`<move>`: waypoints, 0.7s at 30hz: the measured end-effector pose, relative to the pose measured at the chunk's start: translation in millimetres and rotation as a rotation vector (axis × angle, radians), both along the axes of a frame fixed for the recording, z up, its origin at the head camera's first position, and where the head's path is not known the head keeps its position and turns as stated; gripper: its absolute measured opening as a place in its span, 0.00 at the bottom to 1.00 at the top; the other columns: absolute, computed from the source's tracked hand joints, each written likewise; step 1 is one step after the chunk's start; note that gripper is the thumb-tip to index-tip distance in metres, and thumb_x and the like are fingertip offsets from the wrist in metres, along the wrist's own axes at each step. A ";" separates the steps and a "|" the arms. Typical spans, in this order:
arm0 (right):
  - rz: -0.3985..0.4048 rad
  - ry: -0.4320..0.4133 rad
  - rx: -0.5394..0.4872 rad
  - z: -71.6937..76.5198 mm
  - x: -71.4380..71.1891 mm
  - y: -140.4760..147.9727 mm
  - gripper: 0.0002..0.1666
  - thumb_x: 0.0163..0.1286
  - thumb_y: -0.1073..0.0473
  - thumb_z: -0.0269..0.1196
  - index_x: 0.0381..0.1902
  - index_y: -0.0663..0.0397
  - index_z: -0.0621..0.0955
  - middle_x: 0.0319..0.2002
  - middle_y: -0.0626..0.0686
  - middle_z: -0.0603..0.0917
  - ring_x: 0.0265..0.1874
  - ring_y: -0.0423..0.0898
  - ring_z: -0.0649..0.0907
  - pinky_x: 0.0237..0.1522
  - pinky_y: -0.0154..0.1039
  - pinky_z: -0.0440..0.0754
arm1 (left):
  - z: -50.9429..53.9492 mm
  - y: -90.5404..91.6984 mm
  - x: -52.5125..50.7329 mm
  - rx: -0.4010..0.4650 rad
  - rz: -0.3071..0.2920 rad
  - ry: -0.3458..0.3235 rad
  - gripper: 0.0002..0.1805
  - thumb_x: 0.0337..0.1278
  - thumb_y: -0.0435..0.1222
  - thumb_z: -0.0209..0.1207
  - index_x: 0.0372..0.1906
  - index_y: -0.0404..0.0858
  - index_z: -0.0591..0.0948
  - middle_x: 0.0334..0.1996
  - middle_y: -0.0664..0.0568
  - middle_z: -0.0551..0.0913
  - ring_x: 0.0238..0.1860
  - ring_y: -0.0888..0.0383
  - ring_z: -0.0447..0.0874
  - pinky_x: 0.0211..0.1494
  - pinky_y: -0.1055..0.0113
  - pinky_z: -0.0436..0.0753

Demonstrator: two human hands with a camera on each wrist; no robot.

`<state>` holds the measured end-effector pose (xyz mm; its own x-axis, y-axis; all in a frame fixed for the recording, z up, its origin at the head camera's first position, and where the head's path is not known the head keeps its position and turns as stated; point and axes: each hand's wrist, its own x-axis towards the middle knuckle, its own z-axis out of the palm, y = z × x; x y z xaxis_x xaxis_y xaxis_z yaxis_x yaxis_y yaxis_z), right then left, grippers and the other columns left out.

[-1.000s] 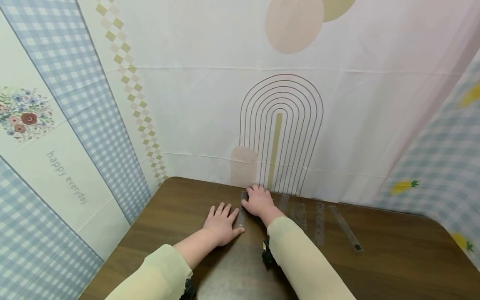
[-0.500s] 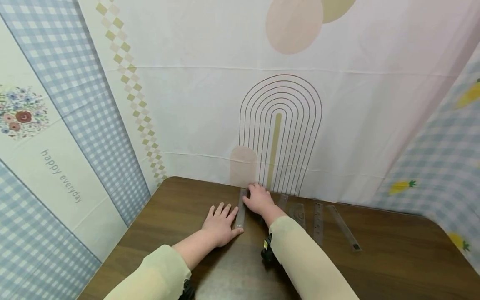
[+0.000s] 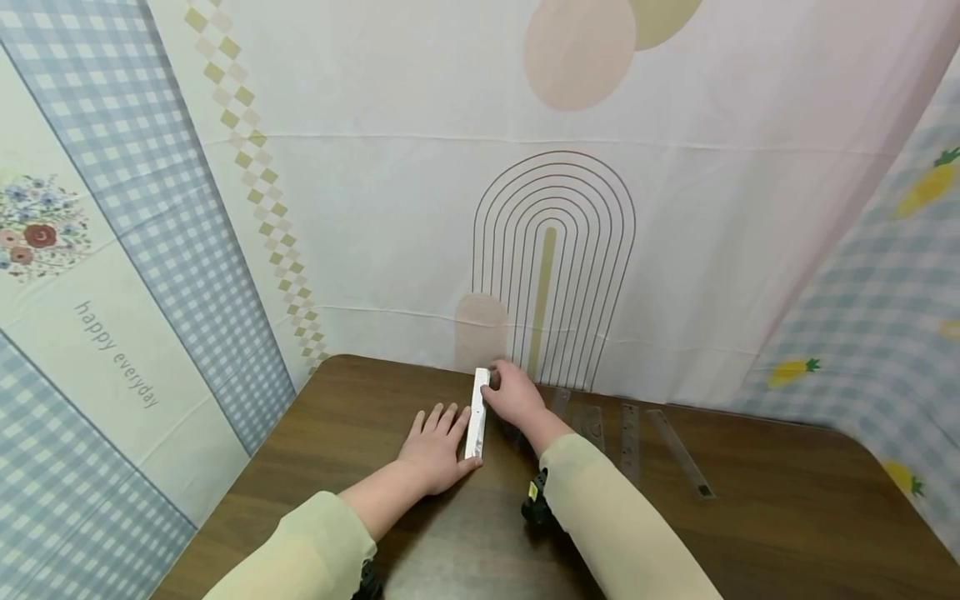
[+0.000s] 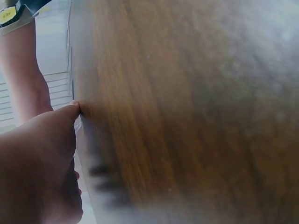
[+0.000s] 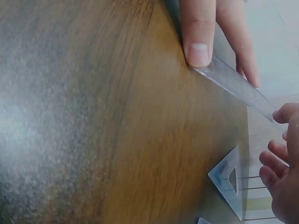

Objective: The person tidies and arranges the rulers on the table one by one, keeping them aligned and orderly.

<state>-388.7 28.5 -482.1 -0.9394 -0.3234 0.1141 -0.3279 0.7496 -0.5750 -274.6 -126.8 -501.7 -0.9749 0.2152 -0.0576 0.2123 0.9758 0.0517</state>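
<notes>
A narrow clear ruler (image 3: 477, 414), bright white with glare in the head view, lies lengthwise between the hands near the table's back edge. My left hand (image 3: 433, 454) rests flat with fingers spread; its thumb touches the ruler's near end and its index finger is along the left side. My right hand (image 3: 517, 400) pinches the far end between thumb and curled fingers. In the right wrist view the ruler (image 5: 238, 86) looks transparent, with the thumb of my right hand (image 5: 289, 172) at its end. The left wrist view shows my left hand (image 4: 39, 163), but hardly the ruler.
To the right of my right hand lie a clear triangle (image 5: 219, 179), another clear drawing piece (image 3: 592, 425), a ruler with holes (image 3: 630, 437) and a slanted narrow ruler (image 3: 681, 452). A patterned curtain (image 3: 375, 250) hangs behind the brown table (image 3: 787, 500).
The ruler between the hands has gone from see-through to bright white with glare. The right hand has shifted slightly along its far end, and the left hand stays beside it.
</notes>
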 end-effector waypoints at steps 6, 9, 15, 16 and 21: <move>-0.029 -0.072 -0.136 -2.3 -1.2 0.5 0.27 0.70 0.53 0.63 0.64 0.54 0.74 0.42 0.51 0.83 0.36 0.45 0.80 0.38 0.43 0.80 | -5.9 -2.1 -1.9 0.030 -0.007 0.032 0.50 0.63 0.69 0.45 0.81 0.45 0.50 0.78 0.44 0.53 0.78 0.43 0.46 0.75 0.42 0.47; -0.029 -0.113 -0.206 -2.8 0.4 1.2 0.27 0.71 0.55 0.63 0.65 0.54 0.73 0.41 0.51 0.84 0.34 0.45 0.81 0.36 0.42 0.81 | -6.2 -2.1 -1.4 0.038 -0.013 0.038 0.50 0.63 0.69 0.45 0.81 0.45 0.50 0.78 0.44 0.53 0.78 0.43 0.46 0.75 0.42 0.48; -0.008 -0.236 -0.407 -3.8 3.5 1.8 0.28 0.72 0.61 0.61 0.68 0.56 0.68 0.36 0.55 0.85 0.26 0.47 0.84 0.29 0.41 0.84 | -4.4 -1.2 -1.6 0.028 -0.017 0.030 0.49 0.64 0.68 0.47 0.80 0.45 0.50 0.78 0.44 0.53 0.78 0.43 0.46 0.75 0.42 0.48; -0.009 -0.251 -0.440 -4.1 3.9 1.6 0.28 0.72 0.62 0.61 0.68 0.56 0.68 0.36 0.55 0.85 0.25 0.48 0.84 0.28 0.41 0.84 | -4.7 -1.1 -1.8 0.024 -0.017 0.028 0.49 0.64 0.68 0.46 0.80 0.45 0.49 0.78 0.44 0.53 0.78 0.43 0.46 0.75 0.42 0.48; -0.016 -0.313 -0.562 -5.6 6.2 0.7 0.30 0.72 0.66 0.60 0.70 0.55 0.68 0.39 0.59 0.85 0.24 0.47 0.83 0.28 0.42 0.85 | -10.9 -2.4 -2.8 0.025 -0.013 0.031 0.50 0.65 0.68 0.44 0.81 0.45 0.48 0.78 0.44 0.52 0.78 0.44 0.45 0.76 0.43 0.46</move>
